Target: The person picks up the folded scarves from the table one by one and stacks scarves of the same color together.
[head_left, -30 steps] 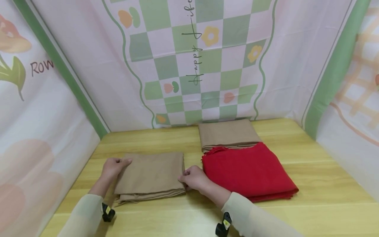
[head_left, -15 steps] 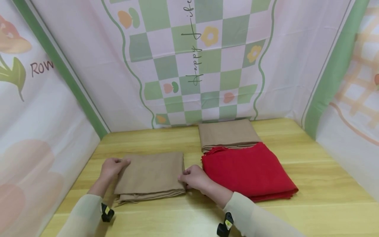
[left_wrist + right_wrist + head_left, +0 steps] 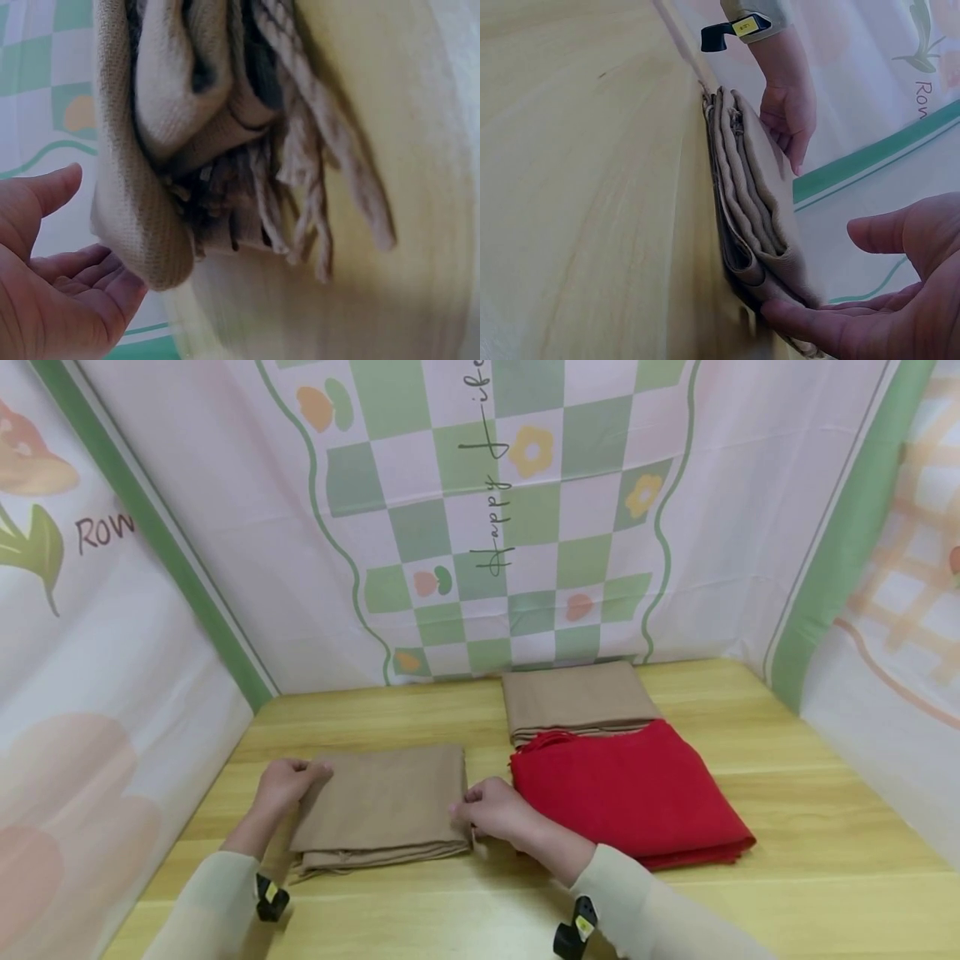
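A folded beige scarf [image 3: 384,797] lies flat on the table, between my two hands. At its left edge is my left hand [image 3: 285,783]; in the left wrist view its fingers [image 3: 101,289] touch the folded side while the thumb stays off the cloth. Twisted fringe [image 3: 349,165] hangs out from the layers there. My right hand [image 3: 497,812] touches the scarf's right edge. The right wrist view shows its fingertips against the lower layers, with the thumb [image 3: 877,234] raised clear of the cloth.
A red fringed folded cloth [image 3: 626,797] lies to the right, close to my right forearm. Behind it, a second folded beige cloth [image 3: 581,697] sits at the table's back edge. Patterned curtains [image 3: 480,527] stand around the wooden table [image 3: 382,918].
My right wrist and sleeve have shifted very slightly to the right, with the fingertips still at the scarf's edge. The left hand and the scarf stay nearly still.
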Motion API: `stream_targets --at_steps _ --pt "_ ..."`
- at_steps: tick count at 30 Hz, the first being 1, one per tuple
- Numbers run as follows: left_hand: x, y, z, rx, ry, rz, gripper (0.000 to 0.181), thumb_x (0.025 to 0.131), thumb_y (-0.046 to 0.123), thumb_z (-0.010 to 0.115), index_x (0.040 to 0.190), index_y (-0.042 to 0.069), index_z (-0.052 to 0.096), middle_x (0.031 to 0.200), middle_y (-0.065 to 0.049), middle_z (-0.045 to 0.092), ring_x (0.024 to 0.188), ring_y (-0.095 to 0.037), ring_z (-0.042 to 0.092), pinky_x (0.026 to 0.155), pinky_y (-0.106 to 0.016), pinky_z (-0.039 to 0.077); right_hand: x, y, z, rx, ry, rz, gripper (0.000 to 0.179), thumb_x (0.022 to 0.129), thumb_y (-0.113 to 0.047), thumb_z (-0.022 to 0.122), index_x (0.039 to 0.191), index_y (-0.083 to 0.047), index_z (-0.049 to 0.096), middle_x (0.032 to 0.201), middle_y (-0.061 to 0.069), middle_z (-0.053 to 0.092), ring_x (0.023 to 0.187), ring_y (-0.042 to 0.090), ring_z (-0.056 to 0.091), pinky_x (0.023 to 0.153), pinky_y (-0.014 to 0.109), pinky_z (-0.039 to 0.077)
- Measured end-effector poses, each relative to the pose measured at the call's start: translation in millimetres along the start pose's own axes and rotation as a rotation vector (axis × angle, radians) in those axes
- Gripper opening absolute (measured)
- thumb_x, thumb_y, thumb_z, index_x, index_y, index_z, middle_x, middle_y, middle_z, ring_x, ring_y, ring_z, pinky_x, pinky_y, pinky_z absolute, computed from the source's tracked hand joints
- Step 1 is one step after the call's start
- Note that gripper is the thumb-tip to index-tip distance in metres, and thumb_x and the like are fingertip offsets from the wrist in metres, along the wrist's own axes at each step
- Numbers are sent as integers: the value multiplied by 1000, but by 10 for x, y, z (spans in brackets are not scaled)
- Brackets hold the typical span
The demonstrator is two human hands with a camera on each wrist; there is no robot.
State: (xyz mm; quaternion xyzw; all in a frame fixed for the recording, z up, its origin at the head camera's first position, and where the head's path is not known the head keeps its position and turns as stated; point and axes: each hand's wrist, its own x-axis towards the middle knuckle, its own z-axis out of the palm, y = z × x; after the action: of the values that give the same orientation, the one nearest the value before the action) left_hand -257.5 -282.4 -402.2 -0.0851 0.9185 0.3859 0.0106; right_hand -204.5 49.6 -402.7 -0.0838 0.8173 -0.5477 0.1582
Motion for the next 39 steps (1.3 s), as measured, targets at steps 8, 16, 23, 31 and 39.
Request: stream_targets --at_steps 8,16,23,31,39 --pt "13 9 -21 12 -25 -18 52 93 38 63 110 -12 63 98 -23 64 85 -32 58 70 -38 51 -9 -15 -80 -98 -20 -30 34 91 -21 69 110 7 67 99 15 66 75 18 61 69 36 51" --pt "39 59 -105 22 -51 -23 66 98 38 56 132 -18 44 128 -36 50 115 -47 50 93 -54 45 -24 -96 -203 -95 -17 -13 56 93 -25 67 131 13 51 126 22 58 109 30 59 92 49 48" --pt "80 114 -152 27 -43 12 68 98 39 55 133 -18 44 124 -35 53 114 -47 51 94 -55 44 -16 -168 -340 -36 -1 -23 55 92 -24 68 130 13 52 124 21 59 98 28 66 89 44 51" --pt "116 252 -151 52 -30 54 63 99 37 53 133 -16 45 133 -35 47 120 -48 47 97 -54 42 -28 -259 -597 56 30 -13 46 95 -17 63 130 11 53 125 20 58 100 31 66 91 43 50" --pt "163 445 -91 23 -33 61 62 98 36 56 135 -14 45 131 -31 51 115 -41 56 95 -49 46 -16 -292 -928 30 43 -25 44 97 -15 61 129 14 51 121 24 60 104 33 63 86 38 53"
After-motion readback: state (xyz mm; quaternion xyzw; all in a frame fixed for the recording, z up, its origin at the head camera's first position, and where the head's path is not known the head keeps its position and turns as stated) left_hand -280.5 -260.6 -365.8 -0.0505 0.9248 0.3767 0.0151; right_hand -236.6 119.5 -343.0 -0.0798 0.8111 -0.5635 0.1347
